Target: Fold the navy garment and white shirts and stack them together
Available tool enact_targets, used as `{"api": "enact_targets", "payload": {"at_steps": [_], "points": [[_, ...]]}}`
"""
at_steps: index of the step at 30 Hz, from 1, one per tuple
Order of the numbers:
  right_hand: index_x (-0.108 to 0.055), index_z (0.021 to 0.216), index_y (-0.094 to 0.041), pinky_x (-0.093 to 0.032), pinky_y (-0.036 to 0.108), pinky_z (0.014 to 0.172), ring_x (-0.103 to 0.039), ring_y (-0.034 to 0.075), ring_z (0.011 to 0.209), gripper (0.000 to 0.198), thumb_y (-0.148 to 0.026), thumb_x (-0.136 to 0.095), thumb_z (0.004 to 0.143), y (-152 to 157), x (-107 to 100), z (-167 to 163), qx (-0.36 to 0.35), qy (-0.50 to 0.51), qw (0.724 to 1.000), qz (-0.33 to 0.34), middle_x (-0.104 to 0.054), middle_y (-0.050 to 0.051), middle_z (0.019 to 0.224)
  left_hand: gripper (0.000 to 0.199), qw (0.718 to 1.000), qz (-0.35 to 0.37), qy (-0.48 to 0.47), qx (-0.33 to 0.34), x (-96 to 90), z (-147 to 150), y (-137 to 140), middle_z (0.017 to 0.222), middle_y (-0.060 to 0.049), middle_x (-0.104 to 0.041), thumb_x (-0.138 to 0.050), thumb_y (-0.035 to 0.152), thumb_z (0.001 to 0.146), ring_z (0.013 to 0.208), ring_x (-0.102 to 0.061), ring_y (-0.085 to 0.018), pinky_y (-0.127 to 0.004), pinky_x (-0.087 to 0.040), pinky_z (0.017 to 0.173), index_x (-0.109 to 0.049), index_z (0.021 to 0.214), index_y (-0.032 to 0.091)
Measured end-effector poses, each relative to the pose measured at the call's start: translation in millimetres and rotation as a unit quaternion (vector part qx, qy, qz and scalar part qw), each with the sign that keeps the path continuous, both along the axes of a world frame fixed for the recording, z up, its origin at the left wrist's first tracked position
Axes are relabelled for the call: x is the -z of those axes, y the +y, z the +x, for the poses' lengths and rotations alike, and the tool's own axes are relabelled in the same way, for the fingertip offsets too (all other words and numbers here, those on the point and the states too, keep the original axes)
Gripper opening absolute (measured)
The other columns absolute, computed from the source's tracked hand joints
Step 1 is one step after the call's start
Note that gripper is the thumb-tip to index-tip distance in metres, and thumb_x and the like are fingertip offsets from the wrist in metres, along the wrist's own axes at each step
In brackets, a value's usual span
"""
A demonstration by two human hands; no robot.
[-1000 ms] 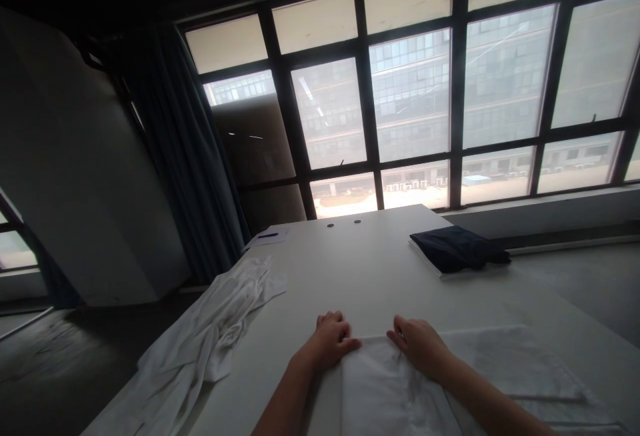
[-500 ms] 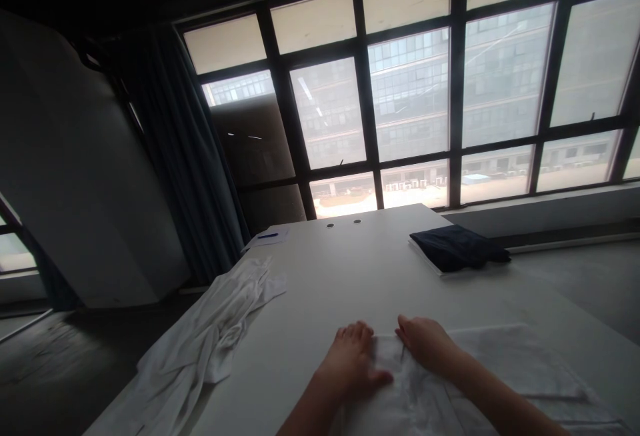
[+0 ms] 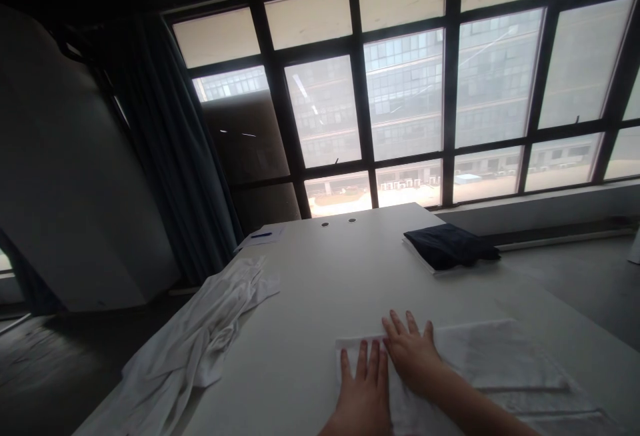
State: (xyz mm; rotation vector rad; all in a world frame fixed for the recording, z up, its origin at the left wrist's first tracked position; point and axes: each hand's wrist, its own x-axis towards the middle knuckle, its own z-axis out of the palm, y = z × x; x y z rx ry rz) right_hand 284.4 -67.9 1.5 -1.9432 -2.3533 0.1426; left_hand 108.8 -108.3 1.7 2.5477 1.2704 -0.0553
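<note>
While the left hand lies palm down on folded white cloth on the table, fingers slightly parted, the right hand rests just beside it, fingers fanned, neither gripping anything; white fabric to the right may be the same piece. Beyond are crumpled cloth, a dark bundle and a pen on paper
</note>
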Motion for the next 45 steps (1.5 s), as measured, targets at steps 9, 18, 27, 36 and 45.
{"api": "enact_targets", "payload": {"at_steps": [9, 18, 27, 36, 45], "points": [[-0.051, 0.147, -0.034, -0.018, 0.079, 0.107, -0.032, 0.046, 0.146, 0.047, -0.033, -0.036, 0.102, 14, 6, -2, -0.003, 0.030, 0.999, 0.011, -0.041, 0.012, 0.160, 0.054, 0.999, -0.039, -0.019, 0.018, 67.5, -41, -24, 0.165, -0.003, -0.014, -0.024, 0.048, 0.105, 0.151, -0.008, -0.042, -0.082, -0.008, 0.116, -0.018, 0.159, 0.047], [-0.068, 0.125, -0.025, -0.040, 0.046, 0.108, -0.056, 0.031, 0.126, 0.034, -0.031, -0.053, 0.094, -20, -57, -14, -0.089, 0.140, 0.983, 0.077, -0.060, 0.014, 0.141, 0.102, 1.000, 0.001, -0.007, 0.008, 23.8, -71, 3, 0.169, -0.009, 0.001, -0.061, 0.068, 0.086, 0.153, 0.004, -0.046, -0.080, 0.001, 0.114, -0.002, 0.162, 0.034], [-0.061, 0.134, -0.032, -0.016, 0.055, 0.123, -0.032, 0.030, 0.149, 0.041, -0.036, -0.056, 0.093, -44, -24, -41, -0.283, 0.214, 0.935, -0.012, -0.045, 0.006, 0.158, 0.088, 0.984, 0.106, -0.040, -0.135, -24.1, -118, 35, 0.167, -0.013, -0.024, -0.046, 0.078, 0.089, 0.153, -0.016, -0.039, -0.062, -0.009, 0.122, -0.029, 0.159, 0.027], [-0.067, 0.102, -0.027, -0.016, 0.049, 0.123, -0.052, 0.025, 0.129, 0.049, -0.010, -0.055, 0.058, -37, -11, -36, -0.301, 0.260, 0.917, 0.029, -0.061, 0.005, 0.135, 0.032, 0.987, 0.073, -0.146, 0.002, -23.9, -96, 7, 0.096, -0.003, -0.064, -0.073, 0.051, 0.079, 0.092, -0.056, -0.022, -0.033, -0.041, 0.086, -0.058, 0.089, 0.025], [-0.071, 0.097, -0.028, -0.035, 0.037, 0.111, -0.056, 0.021, 0.119, 0.037, -0.007, -0.053, 0.073, -34, -5, -34, -0.332, 0.264, 0.903, 0.076, -0.066, 0.001, 0.125, 0.035, 0.983, 0.040, -0.178, -0.002, -23.7, -100, 5, 0.099, 0.000, -0.064, -0.080, 0.052, 0.078, 0.095, -0.056, -0.020, -0.031, -0.038, 0.088, -0.061, 0.090, 0.025]]}}
